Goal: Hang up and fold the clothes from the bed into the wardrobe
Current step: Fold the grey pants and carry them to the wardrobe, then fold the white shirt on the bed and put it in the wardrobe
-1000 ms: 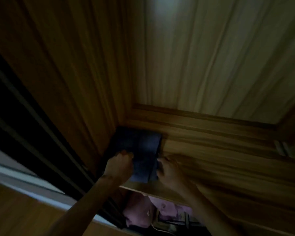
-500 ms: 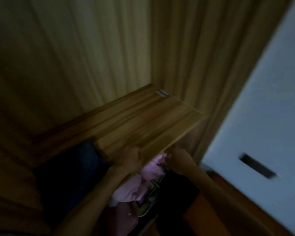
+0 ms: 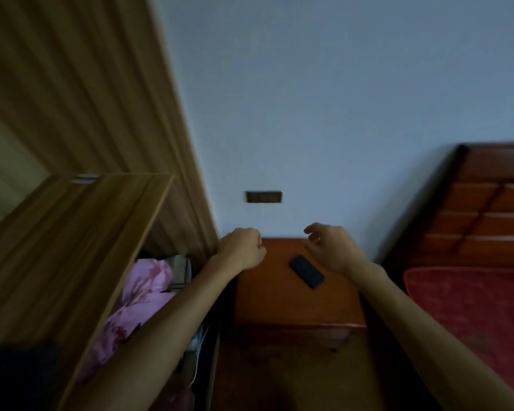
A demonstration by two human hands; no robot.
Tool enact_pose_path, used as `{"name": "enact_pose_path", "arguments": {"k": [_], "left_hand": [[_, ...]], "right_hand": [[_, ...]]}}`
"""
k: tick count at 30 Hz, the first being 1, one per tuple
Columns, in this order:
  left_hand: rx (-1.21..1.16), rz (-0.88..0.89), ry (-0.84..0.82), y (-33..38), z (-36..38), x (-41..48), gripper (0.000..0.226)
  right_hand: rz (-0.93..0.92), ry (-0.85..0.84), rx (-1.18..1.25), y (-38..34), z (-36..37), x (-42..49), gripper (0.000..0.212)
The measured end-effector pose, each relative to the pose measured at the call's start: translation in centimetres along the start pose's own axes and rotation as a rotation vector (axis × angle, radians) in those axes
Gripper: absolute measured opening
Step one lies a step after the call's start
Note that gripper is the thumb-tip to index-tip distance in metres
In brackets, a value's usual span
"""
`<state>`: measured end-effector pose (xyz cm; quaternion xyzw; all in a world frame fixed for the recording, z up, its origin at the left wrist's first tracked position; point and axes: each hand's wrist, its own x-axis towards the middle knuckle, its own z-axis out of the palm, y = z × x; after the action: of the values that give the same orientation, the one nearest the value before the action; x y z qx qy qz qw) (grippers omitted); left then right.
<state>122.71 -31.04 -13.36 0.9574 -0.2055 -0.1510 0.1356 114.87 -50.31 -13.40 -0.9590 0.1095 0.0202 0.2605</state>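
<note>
- Two hands hang empty over the bedside table [image 3: 279, 310], likely freed for the next piece from the bed [image 3: 472, 310]: left hand [image 3: 244, 247] fisted, right hand [image 3: 331, 247] loosely bent.
- One dark folded garment [image 3: 18, 378] lies stowed at the wardrobe shelf [image 3: 72, 232]'s left end.
- Half a second earlier both hands were at the shelf's front edge; now they are clear of it.

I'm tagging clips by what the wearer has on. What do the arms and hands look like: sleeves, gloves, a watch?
The left forearm and right forearm are bare as far as the frame shows; no sleeve is in view. The left hand and right hand wear no gloves, and no watch or bracelet shows at either wrist. The dim picture cannot rule out a thin ring.
</note>
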Motion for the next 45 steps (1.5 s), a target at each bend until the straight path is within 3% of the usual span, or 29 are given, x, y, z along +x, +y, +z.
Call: {"name": "enact_pose_path", "arguments": {"k": [8,18,31,39,45], "left_hand": [[0.184,0.339,-0.174,18.4,7.8,-2.5,0.028],[0.355,0.723,-0.345,44.3,19.5,-13.8,0.027],[0.356,1.301,-0.462,72.0,31.9,-31.3,0.028],[0.47,1.557,-0.588,81.8,39.4,-41.5,0.027],[0.524,1.68,-0.695,84.8,44.6,-49.8,0.026]], "right_hand": [[0.311,0.273,0.08,15.8,-5.7,-17.1,0.039],[0.806,0.493,0.139,31.0,-10.8,-44.7,0.029],[1.281,0.977,0.208,39.7,-12.1,-70.9,0.041],[1.526,1.146,0.254,41.4,-12.4,-82.8,0.042],[1.646,1.197,0.301,41.3,-10.8,-89.8,0.04]]}}
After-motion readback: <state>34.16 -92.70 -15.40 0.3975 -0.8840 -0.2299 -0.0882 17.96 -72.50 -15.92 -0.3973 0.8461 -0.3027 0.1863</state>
